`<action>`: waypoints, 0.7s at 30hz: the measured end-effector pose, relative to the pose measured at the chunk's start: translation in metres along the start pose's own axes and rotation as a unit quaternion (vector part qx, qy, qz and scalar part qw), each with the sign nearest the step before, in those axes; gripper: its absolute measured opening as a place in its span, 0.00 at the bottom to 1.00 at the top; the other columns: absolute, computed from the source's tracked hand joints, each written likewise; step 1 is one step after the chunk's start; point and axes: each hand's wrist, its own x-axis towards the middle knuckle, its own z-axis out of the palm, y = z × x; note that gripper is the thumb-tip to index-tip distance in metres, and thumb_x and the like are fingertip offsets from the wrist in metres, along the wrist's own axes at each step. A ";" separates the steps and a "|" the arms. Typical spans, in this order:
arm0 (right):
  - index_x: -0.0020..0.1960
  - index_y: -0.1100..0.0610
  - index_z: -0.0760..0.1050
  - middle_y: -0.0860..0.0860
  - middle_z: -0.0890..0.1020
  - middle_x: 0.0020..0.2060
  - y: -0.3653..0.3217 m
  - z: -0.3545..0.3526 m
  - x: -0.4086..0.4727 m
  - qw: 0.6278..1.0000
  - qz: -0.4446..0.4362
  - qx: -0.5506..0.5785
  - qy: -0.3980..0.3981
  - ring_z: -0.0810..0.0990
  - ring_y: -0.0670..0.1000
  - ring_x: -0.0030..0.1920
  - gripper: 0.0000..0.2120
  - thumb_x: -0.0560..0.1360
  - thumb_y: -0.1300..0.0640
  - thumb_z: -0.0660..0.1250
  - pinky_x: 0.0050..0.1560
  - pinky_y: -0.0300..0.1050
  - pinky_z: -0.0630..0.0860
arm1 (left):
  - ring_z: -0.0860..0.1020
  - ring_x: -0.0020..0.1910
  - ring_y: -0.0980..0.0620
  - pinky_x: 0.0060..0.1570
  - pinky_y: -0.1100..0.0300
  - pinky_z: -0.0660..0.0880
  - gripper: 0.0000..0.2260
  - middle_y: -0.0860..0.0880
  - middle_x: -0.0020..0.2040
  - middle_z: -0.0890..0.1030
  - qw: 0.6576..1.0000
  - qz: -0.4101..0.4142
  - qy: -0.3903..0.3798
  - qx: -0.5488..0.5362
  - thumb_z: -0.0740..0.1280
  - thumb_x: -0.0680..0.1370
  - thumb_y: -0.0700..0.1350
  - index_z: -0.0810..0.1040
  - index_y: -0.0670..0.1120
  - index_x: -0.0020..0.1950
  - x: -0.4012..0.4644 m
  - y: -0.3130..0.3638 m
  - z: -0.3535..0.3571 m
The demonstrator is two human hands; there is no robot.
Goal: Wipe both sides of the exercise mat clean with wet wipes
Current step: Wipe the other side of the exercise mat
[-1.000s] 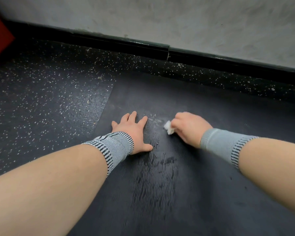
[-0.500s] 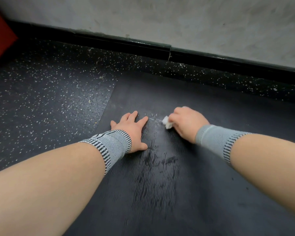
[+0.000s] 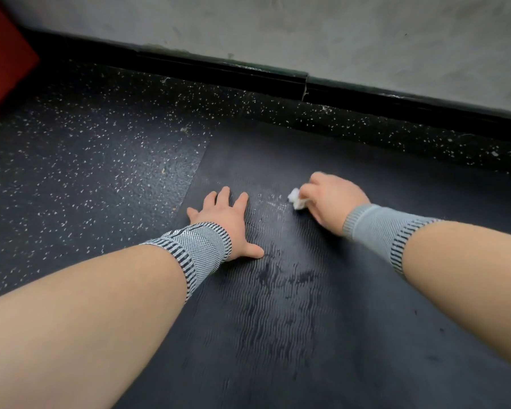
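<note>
A dark ribbed exercise mat [image 3: 292, 335] lies flat on the floor and fills the lower right of the head view. My left hand [image 3: 224, 219] presses flat on it near its left edge, fingers spread. My right hand [image 3: 332, 199] grips a crumpled white wet wipe [image 3: 296, 199] and holds it against the mat, a hand's width to the right of the left hand. Wet streaks shine on the mat between and below the hands. Both wrists wear grey knitted bands.
Speckled black rubber floor [image 3: 86, 178] surrounds the mat to the left and beyond. A black skirting board [image 3: 219, 72] and a grey wall [image 3: 307, 28] run along the far side. A red object [image 3: 0, 63] stands at the far left corner.
My right hand has moved the wipe a little farther up and to the right across the mat. My left hand stays pressed in place.
</note>
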 end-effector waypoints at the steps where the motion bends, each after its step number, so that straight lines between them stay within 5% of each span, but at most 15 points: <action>1: 0.58 0.52 0.74 0.52 0.72 0.52 0.004 0.000 0.006 0.999 0.052 0.005 0.008 0.75 0.57 0.51 0.11 0.78 0.55 0.59 0.45 0.47 0.71 | 0.44 0.78 0.42 0.71 0.35 0.54 0.56 0.48 0.79 0.41 1.000 0.002 -0.001 -0.003 0.70 0.63 0.72 0.39 0.55 0.79 0.000 -0.001 0.000; 4: 0.57 0.54 0.74 0.52 0.72 0.52 -0.013 0.003 0.005 0.997 0.081 0.009 0.017 0.77 0.58 0.48 0.11 0.77 0.57 0.59 0.44 0.46 0.71 | 0.43 0.78 0.43 0.71 0.38 0.59 0.56 0.49 0.79 0.41 1.000 0.007 0.003 -0.011 0.70 0.63 0.72 0.39 0.55 0.79 0.001 -0.002 0.001; 10: 0.55 0.55 0.76 0.52 0.73 0.50 -0.052 0.014 -0.030 0.980 -0.192 0.041 -0.032 0.76 0.56 0.46 0.12 0.78 0.54 0.56 0.41 0.46 0.68 | 0.43 0.77 0.43 0.69 0.39 0.62 0.56 0.48 0.79 0.40 1.000 0.021 0.020 -0.003 0.68 0.63 0.73 0.39 0.55 0.79 0.001 -0.005 0.007; 12: 0.55 0.55 0.76 0.52 0.73 0.51 -0.038 0.010 -0.014 0.985 -0.168 0.016 -0.026 0.76 0.56 0.48 0.11 0.79 0.54 0.56 0.43 0.47 0.70 | 0.42 0.77 0.43 0.69 0.39 0.62 0.55 0.48 0.79 0.40 1.000 0.023 0.019 0.000 0.67 0.64 0.73 0.39 0.55 0.78 0.001 -0.006 0.008; 17: 0.57 0.55 0.75 0.53 0.73 0.50 -0.019 0.003 0.020 0.997 0.068 0.029 0.020 0.76 0.58 0.47 0.11 0.78 0.57 0.58 0.44 0.46 0.70 | 0.42 0.78 0.45 0.72 0.41 0.60 0.50 0.50 0.79 0.39 0.999 0.045 0.014 -0.009 0.68 0.68 0.67 0.39 0.56 0.79 0.001 -0.015 0.006; 21: 0.56 0.55 0.75 0.54 0.73 0.50 -0.053 0.013 -0.002 0.997 -0.023 0.060 0.038 0.76 0.58 0.48 0.11 0.77 0.56 0.57 0.46 0.48 0.71 | 0.42 0.78 0.47 0.72 0.43 0.61 0.49 0.52 0.79 0.39 0.998 0.055 0.026 -0.006 0.69 0.70 0.65 0.41 0.56 0.79 0.001 -0.022 0.009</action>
